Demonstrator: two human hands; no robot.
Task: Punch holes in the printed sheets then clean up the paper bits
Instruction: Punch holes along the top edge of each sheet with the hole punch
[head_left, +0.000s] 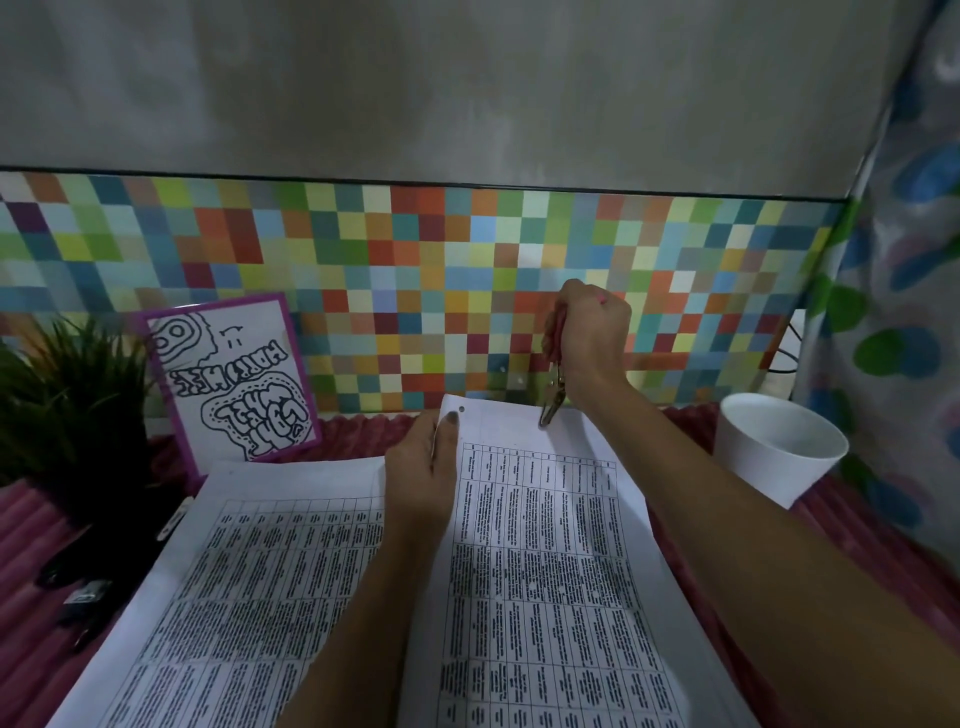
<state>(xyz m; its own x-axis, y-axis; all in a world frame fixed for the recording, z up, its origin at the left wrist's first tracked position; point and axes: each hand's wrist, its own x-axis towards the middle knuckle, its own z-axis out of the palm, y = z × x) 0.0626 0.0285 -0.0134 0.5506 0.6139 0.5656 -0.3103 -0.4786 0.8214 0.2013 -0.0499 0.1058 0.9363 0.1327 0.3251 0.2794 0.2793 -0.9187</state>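
My left hand (423, 467) pinches the sheet (545, 545) by its corner; it looks light and floppy. My right hand (589, 338) clenches the punch (553, 397).

sheets (545, 571) print: unreadable | near ends: cut by bottom edge | punch (551, 400) handles: covered by hands (589, 332) (right)

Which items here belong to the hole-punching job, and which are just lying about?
Job: single-hole punch gripped by right hand; printed sheet held by left hand, one hole at its corner; other printed sheets beside it.
Lying about: white cup, green plant, purple-framed drawing, small dark objects at left.
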